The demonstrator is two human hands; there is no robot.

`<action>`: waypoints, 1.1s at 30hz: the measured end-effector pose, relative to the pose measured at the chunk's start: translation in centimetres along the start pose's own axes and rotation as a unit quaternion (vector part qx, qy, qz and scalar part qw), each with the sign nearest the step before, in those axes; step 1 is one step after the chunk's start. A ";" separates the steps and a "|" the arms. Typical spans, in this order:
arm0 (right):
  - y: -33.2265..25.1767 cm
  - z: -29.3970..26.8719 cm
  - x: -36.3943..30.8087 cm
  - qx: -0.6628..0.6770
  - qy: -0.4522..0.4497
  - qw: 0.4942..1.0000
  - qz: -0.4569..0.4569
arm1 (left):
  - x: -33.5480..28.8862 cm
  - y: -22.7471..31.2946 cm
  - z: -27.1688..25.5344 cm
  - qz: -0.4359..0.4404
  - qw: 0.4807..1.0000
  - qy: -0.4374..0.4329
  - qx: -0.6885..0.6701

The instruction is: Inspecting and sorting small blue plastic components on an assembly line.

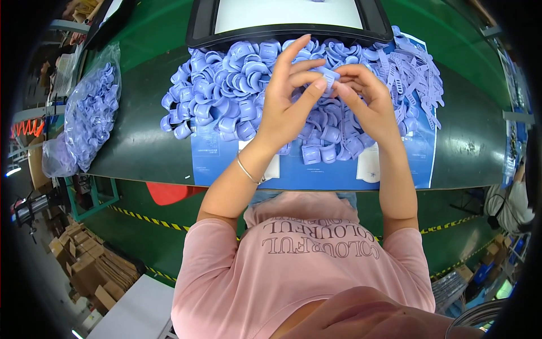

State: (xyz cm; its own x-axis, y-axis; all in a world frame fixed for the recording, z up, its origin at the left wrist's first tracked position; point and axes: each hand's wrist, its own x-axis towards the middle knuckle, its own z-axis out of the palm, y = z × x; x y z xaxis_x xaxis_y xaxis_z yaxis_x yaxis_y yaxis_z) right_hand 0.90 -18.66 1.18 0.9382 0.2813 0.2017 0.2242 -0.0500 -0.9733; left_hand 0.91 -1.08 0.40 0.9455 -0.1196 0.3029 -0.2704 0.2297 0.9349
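Observation:
Between my two hands, above the heap, is a small curved lilac plastic piece (pixel 327 77). My left hand (pixel 291 93) pinches its left side between thumb and a bent finger, with the index finger raised. My right hand (pixel 367 99) grips the right side with thumb and fingertips. Beneath and around them spreads a large pile of similar curved lilac plastic pieces (pixel 226 85). To the right of my right hand lie flat slotted lilac plastic straps (pixel 415 73). My fingers partly cover the held piece.
A blue printed sheet (pixel 322 175) lies under the pile on the dark green table (pixel 144 135). Behind the pile stands a black-rimmed tray (pixel 288 33) with a white bottom. At the table's left end sits a clear plastic bag (pixel 90 113) of lilac pieces. A red stool (pixel 169 192) shows below the edge.

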 end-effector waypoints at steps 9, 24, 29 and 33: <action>0.2 -0.5 0.1 -0.012 0.009 1.000 0.017 | -0.5 0.0 0.0 0.063 0.982 -0.039 0.175; -0.5 -0.8 0.2 0.171 0.026 0.980 0.095 | 0.0 -0.4 -0.1 0.010 0.999 -0.042 0.032; -0.2 0.2 0.0 -0.010 0.012 1.000 -0.013 | 0.2 -1.0 -0.7 0.006 0.998 -0.025 0.049; -0.1 0.1 0.4 -0.150 0.050 0.986 -0.054 | 0.0 -1.0 -0.7 -0.015 0.999 -0.016 0.026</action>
State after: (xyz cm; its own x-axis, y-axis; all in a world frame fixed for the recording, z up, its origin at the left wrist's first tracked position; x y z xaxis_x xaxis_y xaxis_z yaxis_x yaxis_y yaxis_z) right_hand 1.24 -18.43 1.31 0.9221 0.2061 0.3275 0.3789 -0.3095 -0.8721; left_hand 1.36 -0.65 -0.69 0.9471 -0.1574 0.2796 -0.2521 0.1741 0.9519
